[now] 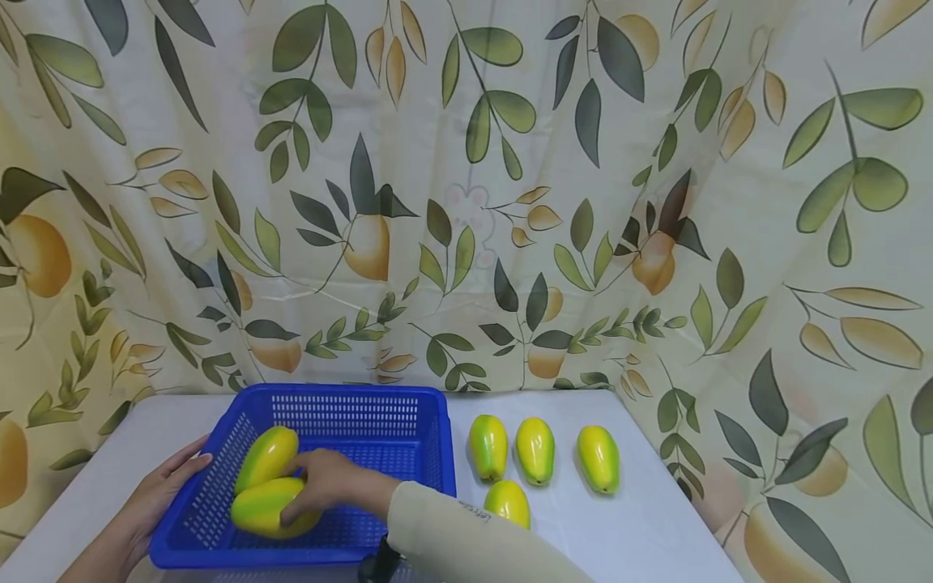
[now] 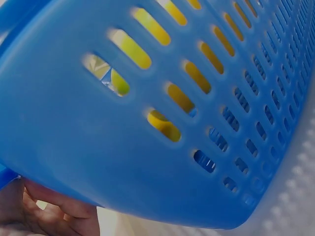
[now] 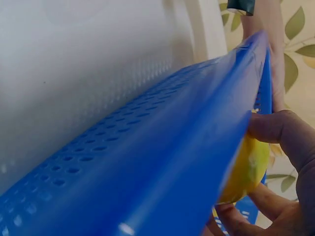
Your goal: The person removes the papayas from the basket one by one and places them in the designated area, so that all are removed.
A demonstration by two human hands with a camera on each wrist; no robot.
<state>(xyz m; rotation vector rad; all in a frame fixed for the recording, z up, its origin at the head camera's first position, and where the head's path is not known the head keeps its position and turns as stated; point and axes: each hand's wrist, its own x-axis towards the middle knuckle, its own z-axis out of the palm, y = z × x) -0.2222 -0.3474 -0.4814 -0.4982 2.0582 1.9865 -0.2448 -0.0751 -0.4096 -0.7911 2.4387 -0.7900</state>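
A blue plastic basket (image 1: 408, 457) with slotted walls stands on the table's left half. Two glossy yellow-green mango-like fruits lie at its left end, the rear fruit (image 1: 268, 455) tilted against the front fruit (image 1: 266, 508). My right hand (image 1: 328, 486) reaches into the basket and grips the front fruit, thumb on the near side. The right wrist view shows that thumb and the fingers around the yellow fruit (image 3: 248, 167), partly hidden by the basket wall. My left hand (image 1: 156, 494) holds the basket's left rim; its curled fingers (image 2: 64, 211) show under the rim in the left wrist view.
Right of the basket, several more such fruits lie on the white table (image 1: 627, 542): a left one (image 1: 487, 448), a middle one (image 1: 535, 451), a right one (image 1: 598, 459) and a nearer one (image 1: 508, 502), partly behind my right sleeve. A leaf-patterned curtain (image 1: 466, 324) hangs behind.
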